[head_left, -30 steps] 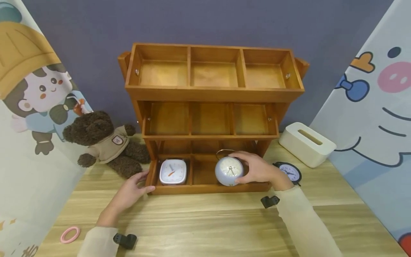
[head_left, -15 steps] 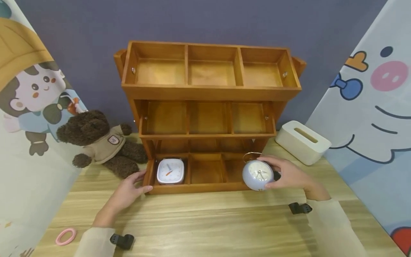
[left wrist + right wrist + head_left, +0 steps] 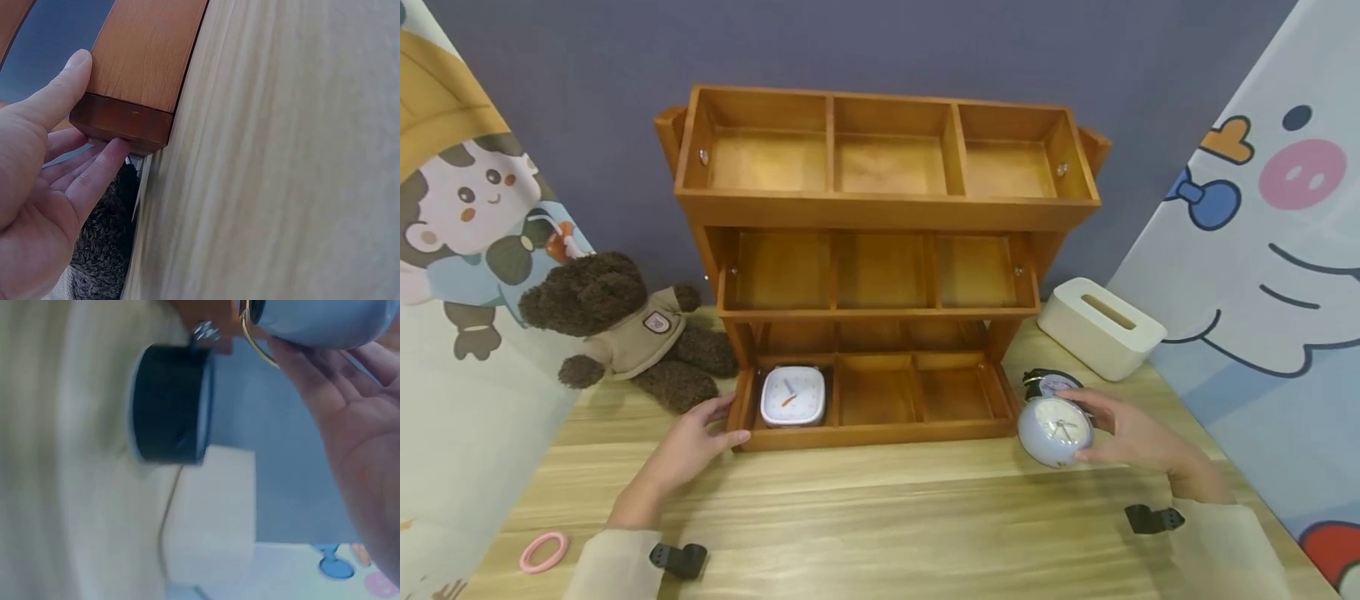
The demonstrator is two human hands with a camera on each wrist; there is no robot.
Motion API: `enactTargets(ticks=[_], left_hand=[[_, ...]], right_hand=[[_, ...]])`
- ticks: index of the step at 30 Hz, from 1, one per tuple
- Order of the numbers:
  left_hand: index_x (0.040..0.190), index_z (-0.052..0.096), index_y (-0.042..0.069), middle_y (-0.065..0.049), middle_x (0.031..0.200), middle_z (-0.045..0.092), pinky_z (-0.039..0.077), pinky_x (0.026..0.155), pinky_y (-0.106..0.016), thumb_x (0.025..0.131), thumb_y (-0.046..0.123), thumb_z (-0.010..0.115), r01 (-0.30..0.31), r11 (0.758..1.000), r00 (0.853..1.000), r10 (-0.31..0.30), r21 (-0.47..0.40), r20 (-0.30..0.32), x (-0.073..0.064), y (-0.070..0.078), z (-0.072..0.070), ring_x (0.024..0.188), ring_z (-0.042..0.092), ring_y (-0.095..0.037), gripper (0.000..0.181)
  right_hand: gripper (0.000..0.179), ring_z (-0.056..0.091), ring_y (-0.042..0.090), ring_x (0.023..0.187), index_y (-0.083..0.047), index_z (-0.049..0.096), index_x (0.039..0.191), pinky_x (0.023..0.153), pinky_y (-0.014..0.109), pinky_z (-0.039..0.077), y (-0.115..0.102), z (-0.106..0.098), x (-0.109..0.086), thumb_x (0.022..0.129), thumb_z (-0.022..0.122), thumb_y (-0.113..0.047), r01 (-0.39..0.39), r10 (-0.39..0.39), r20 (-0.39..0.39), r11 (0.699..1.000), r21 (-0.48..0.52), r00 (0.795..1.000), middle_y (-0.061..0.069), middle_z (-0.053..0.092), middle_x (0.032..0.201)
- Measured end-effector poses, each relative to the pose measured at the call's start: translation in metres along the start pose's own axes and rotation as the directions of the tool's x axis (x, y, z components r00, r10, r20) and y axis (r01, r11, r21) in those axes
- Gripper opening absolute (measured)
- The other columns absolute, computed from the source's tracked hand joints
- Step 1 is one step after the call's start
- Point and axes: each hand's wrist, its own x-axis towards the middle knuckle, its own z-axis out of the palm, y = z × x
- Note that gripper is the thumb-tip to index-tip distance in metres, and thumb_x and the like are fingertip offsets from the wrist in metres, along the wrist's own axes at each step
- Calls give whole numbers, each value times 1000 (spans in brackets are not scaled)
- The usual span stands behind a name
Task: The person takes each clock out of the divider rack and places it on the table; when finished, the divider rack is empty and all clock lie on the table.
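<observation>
My right hand [image 3: 1138,437] holds a round pale-blue alarm clock [image 3: 1047,446] with a cream dial, just right of the wooden tiered shelf [image 3: 887,435]. The right wrist view shows the clock's body above the fingers and its thin gold handle [image 3: 256,344]. Behind it, a black alarm clock [image 3: 1036,377] is partly covered in the head view. My left hand [image 3: 688,446] grips the front left corner of the shelf's bottom tray; up close, the thumb lies on one face of the wood [image 3: 140,56] and fingertips touch its end. A white square clock [image 3: 792,396] sits in that tray's left compartment.
A brown teddy bear [image 3: 647,329] leans left of the shelf, close to my left hand. At the right stands a cream tissue box [image 3: 1093,337]. A pink ring [image 3: 542,552] lies at the front left. Printed panels flank the table on both sides.
My right hand has carried the round clock rightward from over the bottom tray's right side to beyond the shelf's end. The left hand has stayed at the corner. The head view has shifted slightly.
</observation>
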Motion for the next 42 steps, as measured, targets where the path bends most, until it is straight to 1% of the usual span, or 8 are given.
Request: enactTargets(ticks=[7, 14, 18, 24, 30, 35, 39, 42], left_hand=[[144, 38, -9, -32, 133, 50, 42, 98, -59, 89, 32, 74, 7, 1000, 1000, -7, 4, -5, -1, 0, -4, 119, 50, -48, 77], [143, 38, -11, -34, 132, 49, 42, 98, -58, 89, 27, 74, 9, 1000, 1000, -9, 8, -16, -1, -2, -5, 119, 50, -49, 75], [142, 38, -12, -34, 132, 49, 43, 98, -57, 89, 25, 75, 13, 1000, 1000, -12, 6, -22, -1, -3, -6, 119, 50, -49, 74], [142, 38, -11, -34, 133, 49, 42, 99, -58, 89, 26, 74, 8, 1000, 1000, -8, 13, -25, -2, -1, -6, 119, 50, -48, 75], [142, 39, -11, -33, 131, 51, 42, 98, -59, 89, 26, 75, -5, 1000, 1000, 5, 4, -28, -2, -1, -5, 117, 51, -49, 74], [142, 39, -11, -33, 131, 51, 41, 99, -58, 88, 27, 75, -19, 1000, 1000, 19, -7, -17, 0, -1, -2, 117, 52, -48, 75], [142, 39, -11, -33, 132, 51, 42, 99, -58, 88, 27, 75, -10, 1000, 1000, 10, -13, -14, 0, -1, 1, 118, 51, -48, 75], [142, 40, -11, -33, 132, 50, 42, 99, -57, 88, 26, 75, -6, 1000, 1000, 6, -18, -18, 0, -1, 2, 118, 51, -48, 74]], right_hand=[[77, 42, -1, 126, 16, 39, 137, 97, 15, 39, 19, 2, -24, 71, 78, 15, -15, 14, 14, 996, 90, 1000, -10, 49, 138], [76, 40, -4, 127, 16, 39, 136, 97, 14, 37, 36, 4, -42, 71, 77, 16, -50, 47, 23, 987, 151, 999, -12, 44, 142], [76, 40, -4, 127, 14, 38, 139, 98, 14, 36, 45, 3, -47, 72, 75, 18, -64, 60, 27, 980, 188, 998, -7, 43, 145], [80, 38, -4, 128, 10, 37, 142, 98, 14, 34, 54, -3, -51, 72, 73, 20, -89, 82, 45, 975, 203, 996, -9, 42, 146], [80, 37, -5, 129, 14, 32, 142, 98, 16, 35, 57, -7, -55, 73, 72, 19, -131, 117, 73, 964, 232, 990, -13, 40, 147], [82, 39, -6, 126, 14, 29, 142, 96, 17, 37, 59, -11, -64, 72, 72, 18, -177, 163, 82, 960, 216, 983, -17, 41, 145], [83, 39, -4, 126, 14, 27, 144, 96, 18, 37, 60, -13, -69, 73, 70, 19, -195, 178, 97, 956, 221, 979, -16, 41, 146], [82, 37, -4, 129, 13, 27, 145, 96, 18, 37, 59, -16, -69, 74, 70, 19, -183, 162, 119, 964, 194, 980, -14, 40, 148]])
